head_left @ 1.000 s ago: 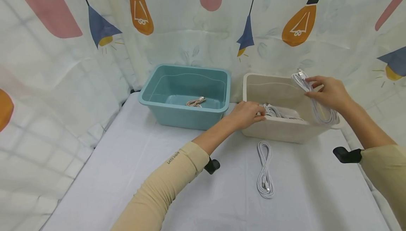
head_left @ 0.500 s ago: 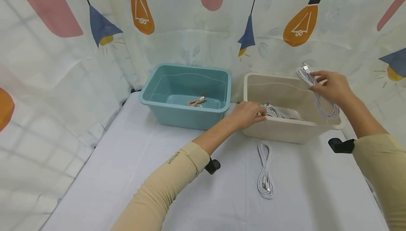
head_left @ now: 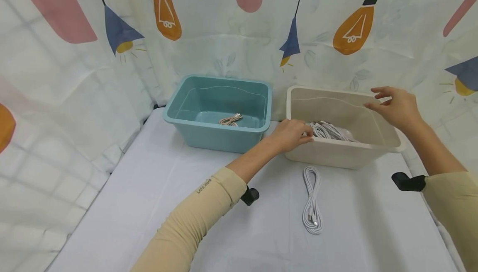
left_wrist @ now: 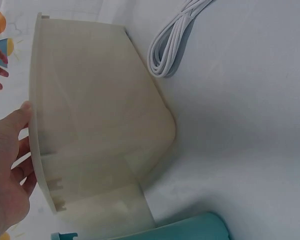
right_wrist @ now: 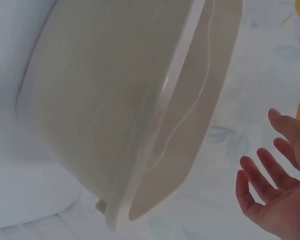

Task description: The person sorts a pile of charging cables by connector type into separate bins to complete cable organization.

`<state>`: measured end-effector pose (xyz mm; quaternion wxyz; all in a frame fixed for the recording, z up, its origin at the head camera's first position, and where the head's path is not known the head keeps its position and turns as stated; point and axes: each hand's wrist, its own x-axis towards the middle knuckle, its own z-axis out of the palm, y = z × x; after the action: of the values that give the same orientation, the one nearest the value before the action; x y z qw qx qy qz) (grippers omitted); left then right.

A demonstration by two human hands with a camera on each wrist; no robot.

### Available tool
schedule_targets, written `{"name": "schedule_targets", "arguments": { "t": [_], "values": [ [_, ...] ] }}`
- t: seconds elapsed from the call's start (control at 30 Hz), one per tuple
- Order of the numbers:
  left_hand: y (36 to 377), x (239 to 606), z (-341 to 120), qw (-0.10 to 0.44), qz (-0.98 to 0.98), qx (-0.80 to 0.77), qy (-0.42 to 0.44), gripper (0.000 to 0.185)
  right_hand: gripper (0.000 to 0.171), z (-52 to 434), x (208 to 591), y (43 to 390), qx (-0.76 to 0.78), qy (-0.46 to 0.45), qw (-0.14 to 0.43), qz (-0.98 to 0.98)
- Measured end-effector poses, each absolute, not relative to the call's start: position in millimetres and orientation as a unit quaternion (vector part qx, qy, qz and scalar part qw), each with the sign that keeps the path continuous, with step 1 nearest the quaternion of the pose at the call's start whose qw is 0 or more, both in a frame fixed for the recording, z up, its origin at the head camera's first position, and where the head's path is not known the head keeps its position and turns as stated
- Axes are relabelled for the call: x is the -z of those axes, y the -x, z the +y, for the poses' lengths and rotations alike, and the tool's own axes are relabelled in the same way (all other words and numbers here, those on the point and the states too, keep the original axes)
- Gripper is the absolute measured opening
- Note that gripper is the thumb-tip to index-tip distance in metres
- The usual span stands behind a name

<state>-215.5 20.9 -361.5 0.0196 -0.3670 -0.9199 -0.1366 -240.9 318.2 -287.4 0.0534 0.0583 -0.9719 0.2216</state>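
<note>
beige bin [head_left: 337,156] sits on the white table [head_left: 186,205] at your right, just beside the teal bin [head_left: 218,133]. inside it lies a heap of white cables [head_left: 328,131]. your left hand [head_left: 291,135] rests on its near left rim, fingers curled over the edge beside the heap. your right hand [head_left: 396,107] hovers above the far right side, fingers spread and loose, holding nothing. a coiled white cable [head_left: 312,199] lies on the table in front of it, apart from its wall. a small beige cable [head_left: 230,119] lies in the teal one.
</note>
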Motion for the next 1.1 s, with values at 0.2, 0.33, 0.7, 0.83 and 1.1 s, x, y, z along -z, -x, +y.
{"name": "schedule_targets", "arguments": {
  "t": [0.2, 0.33, 0.7, 0.83, 1.1],
  "values": [
    [215, 361, 21, 0.018, -0.92, 0.134, 0.367, 0.026, 0.057, 312, 294, 224, -0.238, -0.071, 0.083, -0.965],
    [215, 361, 21, 0.016, -0.921, 0.132, 0.365, 0.026, 0.054, 308, 300, 212, -0.248, -0.08, 0.098, -0.96],
    [214, 358, 21, 0.017, -0.921, 0.132, 0.367, 0.027, 0.048, 295, 316, 178, -0.286, -0.092, 0.15, -0.942],
    [213, 358, 20, 0.021, -0.919, 0.134, 0.369, 0.026, 0.046, 291, 324, 166, -0.294, -0.103, 0.163, -0.936],
    [213, 358, 20, 0.013, -0.919, 0.135, 0.369, 0.027, 0.044, 282, 342, 149, -0.317, -0.115, 0.192, -0.922]
  ]
}}
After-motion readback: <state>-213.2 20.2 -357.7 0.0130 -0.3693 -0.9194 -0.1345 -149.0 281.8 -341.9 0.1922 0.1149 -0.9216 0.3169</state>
